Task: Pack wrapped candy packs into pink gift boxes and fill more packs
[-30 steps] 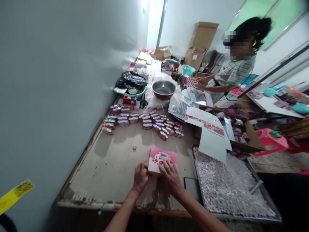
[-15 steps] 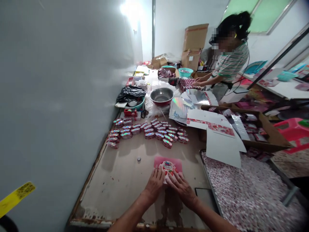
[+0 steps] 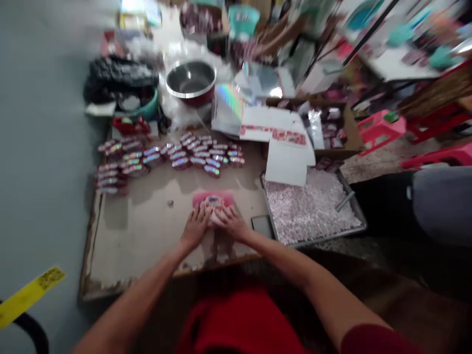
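Note:
A pink printed sheet (image 3: pixel 225 197) with a pale, strawberry-patterned label shape on it lies near the front of the table (image 3: pixel 147 226). Flat on its left side rests my left hand (image 3: pixel 196 225), fingers stretched out. My right hand (image 3: pixel 233 222) presses on the right side, its fingers also extended and their tips close to those of the left. The sheet's lower part is hidden under both hands. Beyond it stand rows of small shiny oval packs (image 3: pixel 199 152). A small dark round piece (image 3: pixel 170 202) lies to the left. Motion blurs the view somewhat.
At right is a metal tray (image 3: pixel 363 227) of small pinkish-white pieces, partly covered by white cardboard (image 3: pixel 285 164). Behind are a cardboard box (image 3: pixel 352 130), a steel bowl (image 3: pixel 190 93), a red tape dispenser (image 3: pixel 131 125) and a black bag (image 3: pixel 121 73). Another person's arms (image 3: pixel 282 37) show at the back.
The view has tilted down and turned right, bringing my red clothing and another person's leg into sight. Both hands stay flat on the pink sheet.

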A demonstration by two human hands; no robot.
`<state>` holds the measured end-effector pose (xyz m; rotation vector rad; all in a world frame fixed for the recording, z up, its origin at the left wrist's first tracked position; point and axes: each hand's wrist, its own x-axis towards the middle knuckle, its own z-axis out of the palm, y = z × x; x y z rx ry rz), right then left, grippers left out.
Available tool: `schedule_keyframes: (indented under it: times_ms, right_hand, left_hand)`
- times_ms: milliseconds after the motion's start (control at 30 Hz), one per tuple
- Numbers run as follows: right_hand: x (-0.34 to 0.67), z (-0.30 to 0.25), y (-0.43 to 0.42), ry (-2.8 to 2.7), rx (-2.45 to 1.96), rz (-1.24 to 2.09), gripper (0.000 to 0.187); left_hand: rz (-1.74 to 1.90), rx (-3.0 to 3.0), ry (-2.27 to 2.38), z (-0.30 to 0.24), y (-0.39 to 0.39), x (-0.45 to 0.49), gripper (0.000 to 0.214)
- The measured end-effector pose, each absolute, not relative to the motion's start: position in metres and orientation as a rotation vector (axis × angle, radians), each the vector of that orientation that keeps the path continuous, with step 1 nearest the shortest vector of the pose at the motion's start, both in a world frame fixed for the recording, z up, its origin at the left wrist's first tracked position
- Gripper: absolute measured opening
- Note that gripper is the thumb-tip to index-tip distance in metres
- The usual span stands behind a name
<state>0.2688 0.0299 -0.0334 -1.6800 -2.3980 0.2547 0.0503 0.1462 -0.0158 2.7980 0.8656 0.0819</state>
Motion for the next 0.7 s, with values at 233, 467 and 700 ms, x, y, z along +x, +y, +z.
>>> schedule_keyframes:
  times_ms: [233, 467, 700]
  right_hand:
    - [0.312, -0.017, 0.023, -2.065, -1.878, 0.503, 0.074]
    - [0.304, -0.024, 0.021, -1.907, -1.869, 0.611, 0.054]
    - [0.297, -0.029, 0.017, -1.750, -1.900, 0.583, 0.043]
  left_hand:
    - [0.065, 2.631, 0.710, 0.000, 0.159, 0.054, 0.054]
    - [0.046, 2.592, 0.568, -0.010, 0.174, 0.066, 0.057]
    - [0.059, 2.608, 0.517, -0.014, 0.177, 0.064, 0.050]
